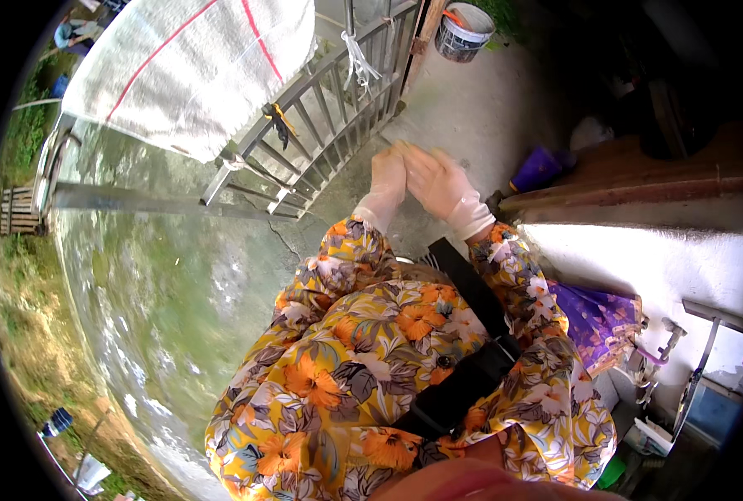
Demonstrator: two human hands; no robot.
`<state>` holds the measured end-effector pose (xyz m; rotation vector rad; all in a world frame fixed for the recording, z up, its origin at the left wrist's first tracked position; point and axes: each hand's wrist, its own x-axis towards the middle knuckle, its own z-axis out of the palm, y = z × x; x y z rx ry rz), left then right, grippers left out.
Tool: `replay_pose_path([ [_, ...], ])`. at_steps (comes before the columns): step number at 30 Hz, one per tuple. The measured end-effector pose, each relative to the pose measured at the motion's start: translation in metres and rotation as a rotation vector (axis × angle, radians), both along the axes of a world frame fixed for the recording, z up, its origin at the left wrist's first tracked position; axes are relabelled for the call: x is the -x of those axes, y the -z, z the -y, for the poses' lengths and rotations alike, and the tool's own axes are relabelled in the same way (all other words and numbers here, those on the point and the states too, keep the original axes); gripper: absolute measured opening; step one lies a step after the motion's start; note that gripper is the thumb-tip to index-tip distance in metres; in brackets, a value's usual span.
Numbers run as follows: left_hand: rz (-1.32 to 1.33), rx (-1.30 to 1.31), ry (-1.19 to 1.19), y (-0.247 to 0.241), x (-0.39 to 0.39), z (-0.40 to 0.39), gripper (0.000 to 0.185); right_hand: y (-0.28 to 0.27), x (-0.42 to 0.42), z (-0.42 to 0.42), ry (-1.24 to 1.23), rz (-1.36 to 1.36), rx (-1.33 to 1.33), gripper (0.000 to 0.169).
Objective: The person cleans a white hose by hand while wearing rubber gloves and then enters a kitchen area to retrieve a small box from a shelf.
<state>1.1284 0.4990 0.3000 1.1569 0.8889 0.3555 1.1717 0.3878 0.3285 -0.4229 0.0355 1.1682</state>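
Observation:
My left hand (389,181) and my right hand (437,181) meet in front of my chest, above the concrete floor (431,119). Both wear thin, pale, translucent gloves that reach past the wrists. The fingers of my right hand lie against the bent fingers of my left, so the palms and some fingertips are hidden. No object shows between them. Floral sleeves (359,250) end just below the glove cuffs. A black strap with a buckle (503,351) crosses the floral shirt (346,376) on my body.
Ahead stands a metal barred gate (309,138), with a white woven sheet (202,75) and a black-and-yellow item (279,125) hung on it. A bucket (465,31) sits beyond. Right are a wooden ledge (647,178) and a purple umbrella (603,319). Another person (74,37) is far left.

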Motion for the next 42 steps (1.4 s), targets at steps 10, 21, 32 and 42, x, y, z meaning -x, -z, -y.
replay_pose_path([
  [10, -0.138, 0.117, 0.066, -0.021, -0.005, -0.013, 0.046, -0.039, 0.021, 0.007, -0.008, 0.227, 0.147, 0.046],
  [21, -0.157, 0.011, -0.009, -0.017, -0.034, -0.034, 0.048, 0.102, -0.013, -0.046, -0.076, 1.579, 0.585, 0.031],
  [32, -0.479, -0.137, -0.036, 0.057, -0.078, -0.104, 0.082, 0.034, 0.014, -0.044, 0.107, 1.343, 0.574, 0.048],
  [42, -0.109, 0.165, -0.192, -0.012, -0.105, -0.048, 0.059, -0.035, -0.001, -0.003, -0.039, 1.65, 0.66, 0.044],
])
